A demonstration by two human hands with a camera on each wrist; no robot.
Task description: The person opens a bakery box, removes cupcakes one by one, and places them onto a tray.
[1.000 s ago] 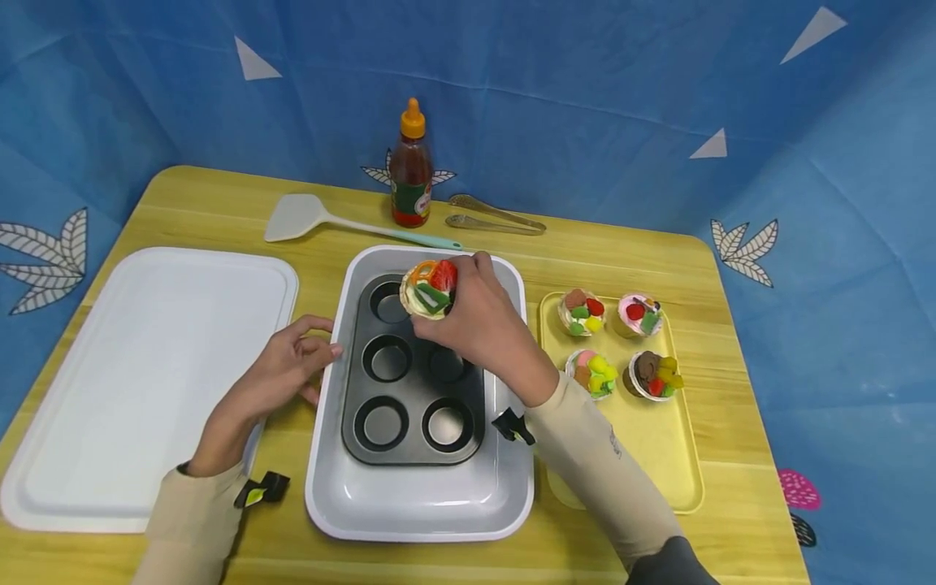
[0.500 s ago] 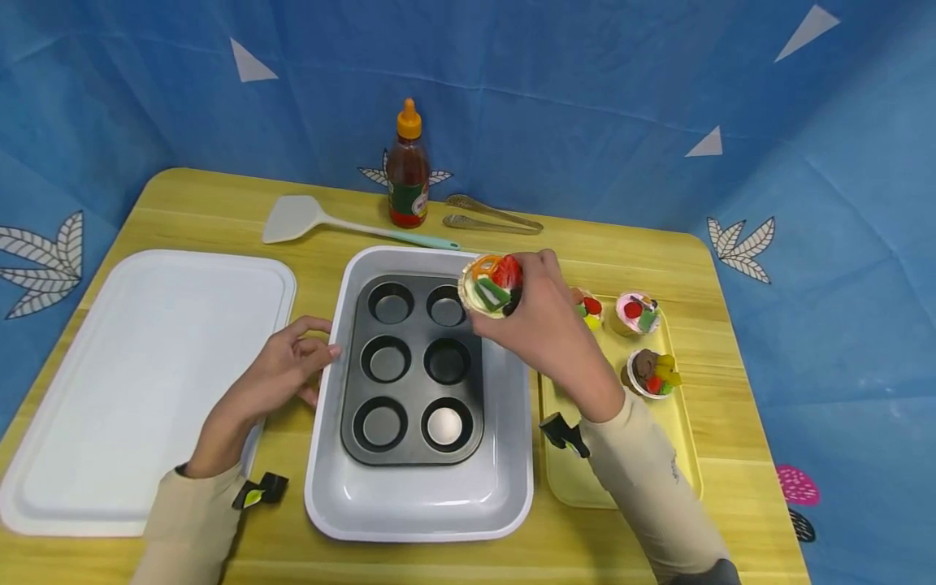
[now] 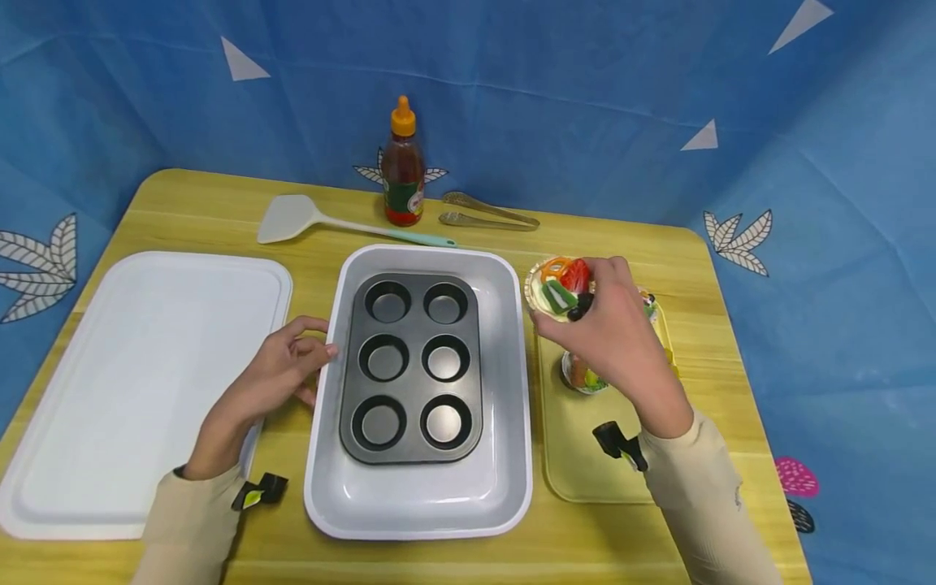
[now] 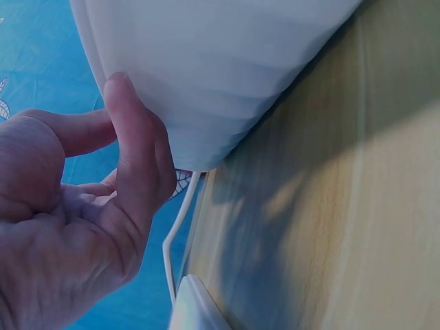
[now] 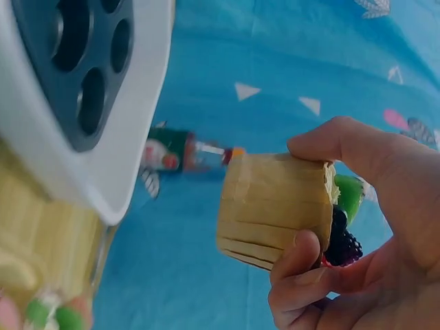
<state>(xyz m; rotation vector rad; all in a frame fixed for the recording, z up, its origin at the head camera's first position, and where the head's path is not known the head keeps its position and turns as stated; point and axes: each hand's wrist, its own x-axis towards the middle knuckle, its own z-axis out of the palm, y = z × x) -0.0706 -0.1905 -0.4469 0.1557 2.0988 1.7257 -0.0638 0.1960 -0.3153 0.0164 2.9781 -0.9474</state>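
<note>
My right hand (image 3: 610, 325) grips a cupcake (image 3: 552, 292) topped with cream, a strawberry, an orange ring and green and black pieces. It is held above the far left part of the yellow tray (image 3: 585, 463). In the right wrist view, thumb and fingers pinch the cupcake's pale ridged wrapper (image 5: 271, 203) near its topped end. My left hand (image 3: 281, 366) holds the left rim of the white basin (image 3: 409, 512), with fingers against its outer wall (image 4: 220, 75). Inside the basin lies a dark muffin tin (image 3: 415, 390) whose cups are bare.
Another cupcake (image 3: 581, 374) sits on the yellow tray; others there are mostly hidden by the right hand. A white tray (image 3: 153, 382) lies at left. Behind the basin are a spatula (image 3: 292, 218), a sauce bottle (image 3: 403, 166) and metal tongs (image 3: 490, 215).
My right hand has carried the cupcake rightward from above the muffin tin to above the yellow tray. My left hand has stayed at the basin's rim.
</note>
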